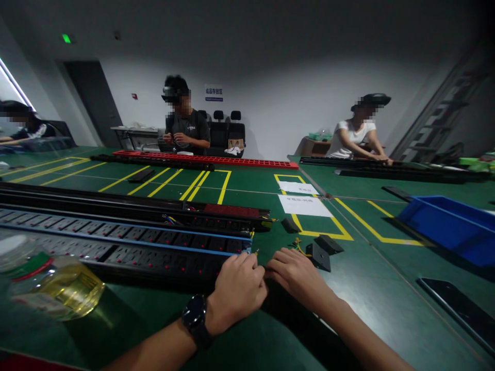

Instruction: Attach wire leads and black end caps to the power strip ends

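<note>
At the right end of a long black power strip (150, 265) with rows of sockets, my left hand (240, 284) is closed, a dark watch on its wrist. Close beside it, my right hand (296, 273) has its fingers curled in toward the left one. Whatever the fingertips pinch is hidden behind the hands. Thin wire ends show just above the left knuckles. Past my right hand lie black end caps (317, 256), with yellow-green wires (297, 245) next to them. Behind the nearest strip runs another socket strip with blue edges (127, 234).
A jar of yellow liquid (65, 288) stands at the left. On the right are a blue bin (452, 226) and a phone (460, 309). Paper sheets (305, 205) lie mid-table near yellow tape. Across the table, co-workers sit by a red rail (209, 159) and black strips.
</note>
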Motion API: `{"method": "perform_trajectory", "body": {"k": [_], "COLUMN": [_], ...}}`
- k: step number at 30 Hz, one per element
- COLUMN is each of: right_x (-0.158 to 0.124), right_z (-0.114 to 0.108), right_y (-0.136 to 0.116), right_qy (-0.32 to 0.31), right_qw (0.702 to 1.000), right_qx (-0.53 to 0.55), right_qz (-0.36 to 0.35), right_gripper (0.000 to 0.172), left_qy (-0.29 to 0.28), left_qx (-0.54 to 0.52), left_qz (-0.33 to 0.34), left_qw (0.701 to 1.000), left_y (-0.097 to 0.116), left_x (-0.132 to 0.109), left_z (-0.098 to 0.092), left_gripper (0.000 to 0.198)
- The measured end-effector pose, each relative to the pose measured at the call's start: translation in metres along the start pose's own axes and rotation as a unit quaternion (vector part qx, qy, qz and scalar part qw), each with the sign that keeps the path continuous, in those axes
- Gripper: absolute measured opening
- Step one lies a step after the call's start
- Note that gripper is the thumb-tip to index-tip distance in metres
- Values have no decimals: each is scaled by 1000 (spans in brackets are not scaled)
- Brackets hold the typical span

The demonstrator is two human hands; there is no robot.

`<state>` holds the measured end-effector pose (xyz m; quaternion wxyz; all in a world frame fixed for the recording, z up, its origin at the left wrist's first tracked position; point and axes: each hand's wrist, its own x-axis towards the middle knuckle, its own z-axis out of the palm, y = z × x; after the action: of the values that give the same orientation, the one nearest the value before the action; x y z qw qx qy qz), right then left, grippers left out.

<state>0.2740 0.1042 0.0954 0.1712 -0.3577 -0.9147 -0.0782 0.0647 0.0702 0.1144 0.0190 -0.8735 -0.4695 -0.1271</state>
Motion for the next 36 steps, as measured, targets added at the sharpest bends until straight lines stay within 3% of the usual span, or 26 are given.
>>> {"method": "perform_trajectory", "body": {"k": [9,17,31,36], "right_x": [2,-1,-3,-2], "right_z": [-3,3,-1,4], "right_y": [-5,-7,-11,-12], "right_qy": [1,22,13,29], "right_qw": [1000,999,998,999], "right_qx": [7,6,53,36], "right_qz": [-5,35,14,19], "right_gripper": [12,14,16,19], "left_qy": [3,3,17,20], "left_qx": [6,7,8,19], "left_qz": [1,0,-39,-1], "left_qw": [1000,1000,999,1000], "left_y": [1,1,2,1], "left_x": [-1,0,-1,-1], "left_z": [0,2,2,3], "left_gripper": [8,7,6,5]}}
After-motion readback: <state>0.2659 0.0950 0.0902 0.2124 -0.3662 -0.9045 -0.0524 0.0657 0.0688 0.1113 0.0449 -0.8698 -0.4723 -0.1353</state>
